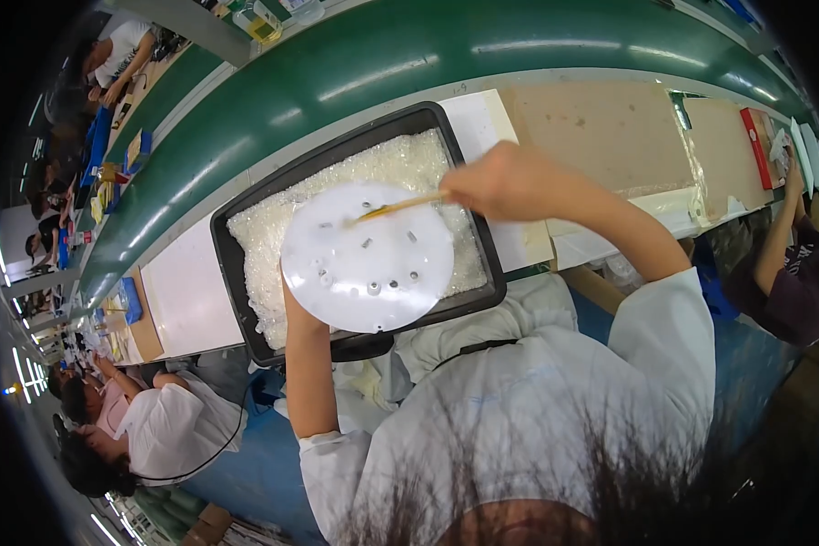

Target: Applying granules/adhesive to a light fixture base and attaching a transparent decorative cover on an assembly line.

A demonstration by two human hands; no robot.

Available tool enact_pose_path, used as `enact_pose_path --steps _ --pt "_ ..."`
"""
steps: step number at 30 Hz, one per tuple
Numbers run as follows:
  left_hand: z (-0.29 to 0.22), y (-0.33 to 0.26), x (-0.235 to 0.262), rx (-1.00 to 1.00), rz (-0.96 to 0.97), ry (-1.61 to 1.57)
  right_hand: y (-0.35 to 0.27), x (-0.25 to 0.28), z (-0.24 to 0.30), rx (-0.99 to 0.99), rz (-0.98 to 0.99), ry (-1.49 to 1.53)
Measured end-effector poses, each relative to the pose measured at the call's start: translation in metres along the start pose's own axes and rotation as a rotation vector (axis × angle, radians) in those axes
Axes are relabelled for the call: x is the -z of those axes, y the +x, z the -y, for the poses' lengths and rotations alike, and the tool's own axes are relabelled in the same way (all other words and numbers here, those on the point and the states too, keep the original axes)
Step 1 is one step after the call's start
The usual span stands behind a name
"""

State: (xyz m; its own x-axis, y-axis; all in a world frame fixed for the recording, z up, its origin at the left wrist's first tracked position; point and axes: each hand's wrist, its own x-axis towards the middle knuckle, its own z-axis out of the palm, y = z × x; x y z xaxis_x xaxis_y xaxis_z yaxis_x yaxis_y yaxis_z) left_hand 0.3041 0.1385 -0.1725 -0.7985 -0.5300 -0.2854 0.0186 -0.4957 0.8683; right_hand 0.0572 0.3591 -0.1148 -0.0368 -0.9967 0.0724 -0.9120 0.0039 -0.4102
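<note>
Far left: seated co-worker in a white top (177, 423), near the near edge of the worktop (191, 296); a small blue plastic bin (132, 300) sits just beyond. Next, a black rectangular plastic tray (490, 250), set at a slant, lined with crinkled clear bubble wrap (400, 155). Left hand (302, 314) reaches up from below at the left side of a round, glossy white disc (364, 264); its fingers are hidden underneath, so cannot tell whether apart or together. Disc lies over tray and wrap, face up, with small grey metal cylindrical fittings (374, 288) scattered across it. Above its upper part, a slender yellow-tan stick-like tool (400, 207), far tip blurred; cannot tell whether it touches. Right hand (491, 182), slightly blurred, has its fingers clamped on the tool's right end. Farther right: flat brown sheet (601, 136), then a red box (757, 150), near a second co-worker's raised arm (783, 227).
</note>
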Motion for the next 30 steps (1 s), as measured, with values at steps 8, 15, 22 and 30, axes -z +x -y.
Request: enact_pose_path --steps 8,15,22,30 --pt "-0.002 -0.005 -0.008 -0.068 0.1 0.067 0.01 -0.01 -0.004 0.041 -0.051 -0.075" --pt "0.0 -0.002 -0.005 0.328 0.079 -0.786 0.021 0.0 -0.009 0.037 0.003 0.014" --pt "0.031 0.006 0.042 0.217 0.022 -0.188 0.03 -0.004 -0.011 0.068 -0.436 0.283" --pt "-0.003 -0.029 -0.012 0.043 0.011 -0.143 0.034 0.001 0.012 -0.018 -0.818 0.426"
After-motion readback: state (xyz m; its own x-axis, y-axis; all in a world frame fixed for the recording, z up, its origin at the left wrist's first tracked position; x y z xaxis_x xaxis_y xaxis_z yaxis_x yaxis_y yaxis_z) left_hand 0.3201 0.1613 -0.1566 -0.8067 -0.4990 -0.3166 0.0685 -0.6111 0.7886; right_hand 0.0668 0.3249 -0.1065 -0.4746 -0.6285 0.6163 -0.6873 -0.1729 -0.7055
